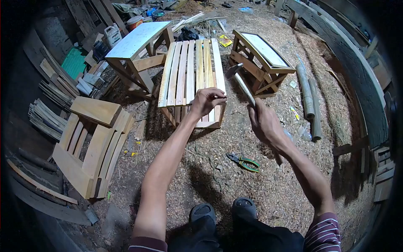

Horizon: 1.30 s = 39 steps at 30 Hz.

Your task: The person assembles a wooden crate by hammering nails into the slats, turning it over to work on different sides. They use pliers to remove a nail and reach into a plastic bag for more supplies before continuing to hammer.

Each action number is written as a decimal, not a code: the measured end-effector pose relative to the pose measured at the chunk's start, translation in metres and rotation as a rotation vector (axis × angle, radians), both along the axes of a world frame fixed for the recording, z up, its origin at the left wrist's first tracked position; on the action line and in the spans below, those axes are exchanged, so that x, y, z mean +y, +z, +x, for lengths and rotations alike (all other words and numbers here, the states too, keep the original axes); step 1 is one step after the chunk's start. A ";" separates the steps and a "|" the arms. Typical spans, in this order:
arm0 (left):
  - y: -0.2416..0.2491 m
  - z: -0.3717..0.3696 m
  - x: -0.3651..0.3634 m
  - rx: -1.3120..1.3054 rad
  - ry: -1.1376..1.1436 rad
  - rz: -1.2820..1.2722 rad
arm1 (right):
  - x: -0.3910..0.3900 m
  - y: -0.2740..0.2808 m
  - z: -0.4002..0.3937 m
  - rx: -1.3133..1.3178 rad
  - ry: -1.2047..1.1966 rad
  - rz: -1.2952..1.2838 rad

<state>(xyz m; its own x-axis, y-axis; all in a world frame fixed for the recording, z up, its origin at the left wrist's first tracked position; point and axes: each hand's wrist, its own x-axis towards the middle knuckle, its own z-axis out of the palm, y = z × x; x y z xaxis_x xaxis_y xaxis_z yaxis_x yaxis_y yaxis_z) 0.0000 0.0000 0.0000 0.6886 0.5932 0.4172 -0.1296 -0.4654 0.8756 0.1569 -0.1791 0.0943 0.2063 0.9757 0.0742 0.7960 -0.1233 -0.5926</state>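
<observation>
A slatted wooden bench or rack stands in front of me, its pale slats running away from me. Over its near right corner, my left hand is closed in a pinch; whatever the fingertips hold is too small to make out. My right hand grips a hammer by its light handle, to the right of the bench. The hammer's head is raised and points up and left, apart from the slats. Green-handled pliers lie on the ground between my arms.
A white-topped table stands at the back left, and a smaller wooden frame with a white panel at the right. Stacked wooden frames lean at the left. Two poles lie on the shaving-covered ground.
</observation>
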 end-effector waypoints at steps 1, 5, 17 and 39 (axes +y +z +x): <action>0.007 0.000 -0.005 0.062 0.054 0.019 | -0.002 -0.005 0.001 0.089 0.016 -0.055; 0.005 0.006 -0.005 0.073 0.121 0.058 | -0.006 -0.009 0.013 -0.056 0.178 -0.025; -0.010 0.006 0.004 -0.063 0.023 -0.117 | -0.009 -0.003 -0.008 0.061 0.014 0.008; -0.007 0.003 0.004 0.026 0.108 -0.031 | -0.003 -0.001 0.008 0.090 0.021 -0.173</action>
